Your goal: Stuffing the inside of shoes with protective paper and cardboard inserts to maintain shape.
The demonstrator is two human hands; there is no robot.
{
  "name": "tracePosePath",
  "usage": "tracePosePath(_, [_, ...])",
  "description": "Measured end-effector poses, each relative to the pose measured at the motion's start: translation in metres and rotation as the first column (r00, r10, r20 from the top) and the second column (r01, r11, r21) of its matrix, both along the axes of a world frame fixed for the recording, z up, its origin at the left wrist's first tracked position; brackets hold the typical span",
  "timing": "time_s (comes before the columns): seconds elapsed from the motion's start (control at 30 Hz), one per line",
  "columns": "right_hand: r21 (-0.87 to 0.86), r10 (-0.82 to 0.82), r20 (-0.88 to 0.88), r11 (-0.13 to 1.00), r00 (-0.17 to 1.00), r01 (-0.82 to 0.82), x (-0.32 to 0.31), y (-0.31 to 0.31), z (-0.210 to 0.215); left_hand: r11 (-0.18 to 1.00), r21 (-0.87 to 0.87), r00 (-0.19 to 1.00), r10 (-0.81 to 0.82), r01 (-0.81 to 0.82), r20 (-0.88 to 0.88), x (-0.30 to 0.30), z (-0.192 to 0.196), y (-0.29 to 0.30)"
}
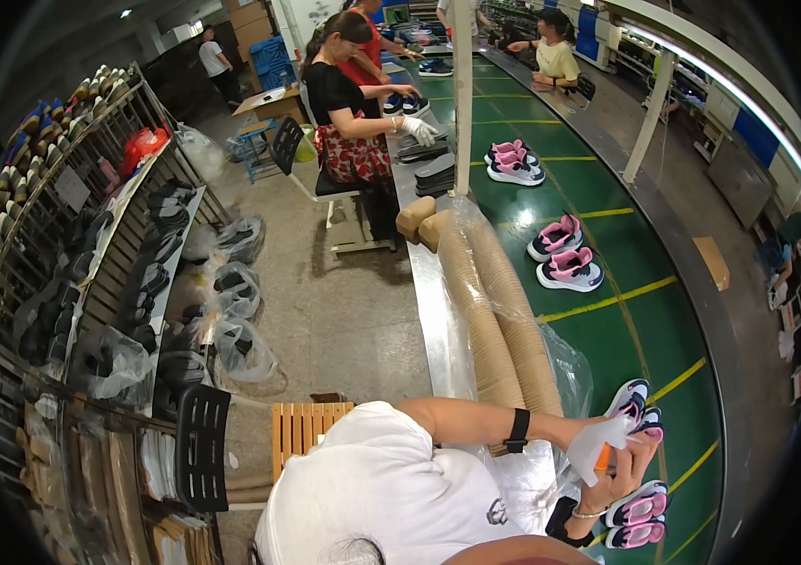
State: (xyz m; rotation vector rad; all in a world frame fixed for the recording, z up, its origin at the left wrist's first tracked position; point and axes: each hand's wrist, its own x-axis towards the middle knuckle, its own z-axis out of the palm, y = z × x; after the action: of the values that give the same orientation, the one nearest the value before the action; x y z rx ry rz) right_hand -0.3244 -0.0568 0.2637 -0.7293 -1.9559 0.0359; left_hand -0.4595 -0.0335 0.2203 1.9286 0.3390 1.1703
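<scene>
My left hand (596, 441), with a black band on its wrist, is closed on a crumpled white sheet (607, 431) at the near end of a green conveyor belt (626, 330). My right hand (628, 478), wearing a thin bracelet, reaches up from below with its fingers around a pink, white and dark child's shoe (634, 403). A small orange thing (601, 459) shows between the two hands; I cannot tell which one holds it. Another pink-soled pair (639, 518) lies just below my right hand.
Long stacks of brown paper forms in clear plastic (494, 311) lie along the belt's metal edge. More pink pairs (565, 254) (513, 162) ride the belt. A person in black (348, 113) sits working farther up. Shoe racks (89, 235), bags and a wooden stool (301, 428) stand at left.
</scene>
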Motion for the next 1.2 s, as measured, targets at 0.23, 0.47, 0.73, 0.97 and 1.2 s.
tracePosePath(0.23, [-0.242, -0.126, -0.226, 0.968, 0.966, 0.070, 0.004, 0.008, -0.014, 0.476, -0.809, 0.910, 0.041, 0.345, 0.412, -0.021, -0.017, -0.006])
tracePosePath(0.47, [-0.377, -0.069, -0.425, 0.920, 0.903, -0.107, -0.017, 0.017, -0.028, 0.714, -0.617, 0.924, 0.378, -0.332, -0.061, 0.011, -0.052, 0.001])
tracePosePath(0.73, [-0.628, -0.188, -0.120, 0.775, 0.975, 0.072, 0.024, 0.039, -0.050, 0.429, -0.899, 0.977, 0.143, 0.083, 0.158, 0.001, -0.051, 0.001])
tracePosePath(0.97, [-0.622, -0.243, -0.409, 0.779, 0.879, -0.074, 0.035, 0.049, -0.073, 0.797, -0.557, 0.972, 0.198, -0.234, -0.126, 0.025, -0.044, 0.001])
tracePosePath(1.2, [-0.616, -0.339, -0.050, 0.751, 0.939, 0.238, 0.008, 0.009, -0.066, 0.511, -0.859, 0.865, 0.415, 0.034, 0.281, 0.018, -0.035, 0.024])
